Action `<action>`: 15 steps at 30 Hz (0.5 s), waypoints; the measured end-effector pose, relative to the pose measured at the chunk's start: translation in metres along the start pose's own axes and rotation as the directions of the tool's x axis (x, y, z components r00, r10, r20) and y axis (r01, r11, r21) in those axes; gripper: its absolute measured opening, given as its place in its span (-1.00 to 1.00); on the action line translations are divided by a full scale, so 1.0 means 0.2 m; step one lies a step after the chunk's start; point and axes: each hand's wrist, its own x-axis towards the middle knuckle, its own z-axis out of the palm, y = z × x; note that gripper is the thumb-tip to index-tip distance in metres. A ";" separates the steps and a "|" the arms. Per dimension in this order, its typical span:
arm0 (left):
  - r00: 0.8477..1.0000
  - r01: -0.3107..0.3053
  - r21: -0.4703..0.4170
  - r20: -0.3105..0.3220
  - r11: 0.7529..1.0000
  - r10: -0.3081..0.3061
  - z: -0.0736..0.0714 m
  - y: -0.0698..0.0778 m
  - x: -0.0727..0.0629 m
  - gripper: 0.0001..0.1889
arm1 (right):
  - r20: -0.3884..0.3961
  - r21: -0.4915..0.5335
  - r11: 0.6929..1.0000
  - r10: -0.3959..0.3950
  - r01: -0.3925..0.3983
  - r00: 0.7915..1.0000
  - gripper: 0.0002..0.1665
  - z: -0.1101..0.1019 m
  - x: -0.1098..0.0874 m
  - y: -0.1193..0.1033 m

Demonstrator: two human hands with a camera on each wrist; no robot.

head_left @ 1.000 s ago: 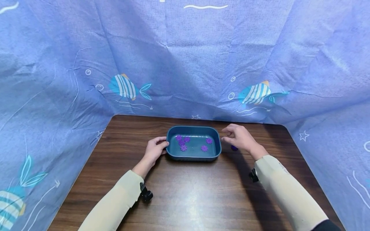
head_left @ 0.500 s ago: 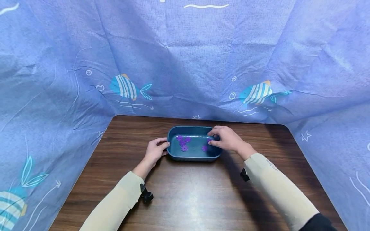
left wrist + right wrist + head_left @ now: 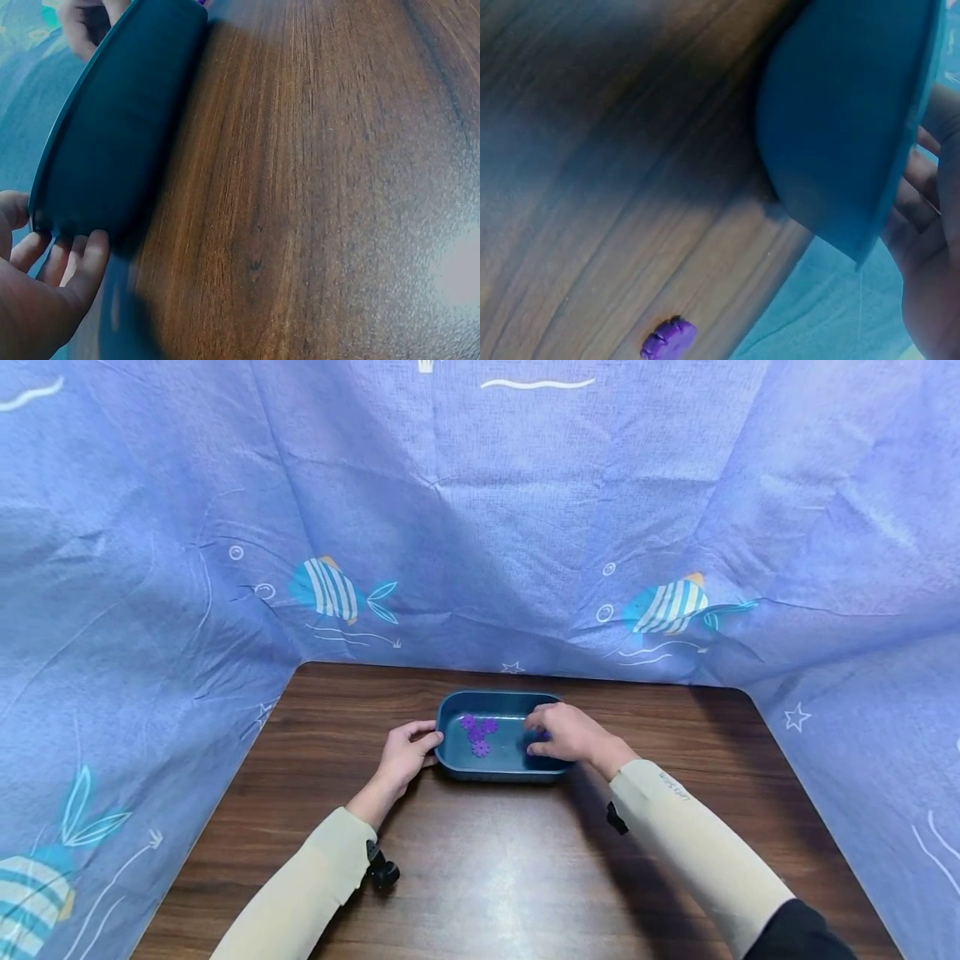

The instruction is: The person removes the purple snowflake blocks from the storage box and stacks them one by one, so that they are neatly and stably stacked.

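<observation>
A dark teal box with rounded corners sits on the table. My left hand grips its left end, thumb over the rim and fingers against the outer wall, as the left wrist view shows. Inside, several purple flower-shaped discs lie in a cluster towards the left. My right hand reaches over the right rim into the box, its thumb and fingers apart. Between them shows a bit of a purple disc; the hand hides the rest of that end. In the right wrist view the fingertips are behind the box wall.
Another purple disc lies on the wooden table just outside the box's right end; the right hand covers it in the head view. A blue cloth with fish prints hangs behind the table and at both sides.
My right hand has moved left from beside the box, over its right rim and down into it, covering the discs at that end. The left hand keeps its grip.
</observation>
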 end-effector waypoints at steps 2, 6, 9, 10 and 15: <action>1.000 0.001 -0.002 0.000 1.000 -0.001 0.00 -0.01 0.00 -0.61 | 0.012 -0.046 0.999 -0.020 0.021 1.000 -0.64 0.02 0.01 0.00; 1.000 -0.003 -0.013 0.005 1.000 0.003 0.00 -0.01 0.01 -0.60 | 0.050 -0.087 0.996 -0.015 0.019 0.999 -0.67 0.05 0.01 0.00; 1.000 -0.007 -0.020 0.005 1.000 0.007 0.00 -0.01 0.01 -0.60 | 0.077 -0.105 0.994 0.002 0.006 0.997 -0.68 0.06 0.01 -0.01; 1.000 -0.007 -0.020 0.005 1.000 0.007 0.00 -0.01 0.01 -0.60 | 0.084 -0.112 0.994 0.006 0.003 0.996 -0.68 0.06 0.01 -0.01; 1.000 -0.002 -0.022 0.005 1.000 0.002 0.00 -0.01 0.00 -0.62 | 0.113 -0.156 0.988 0.020 -0.002 0.993 -0.69 0.06 0.01 0.00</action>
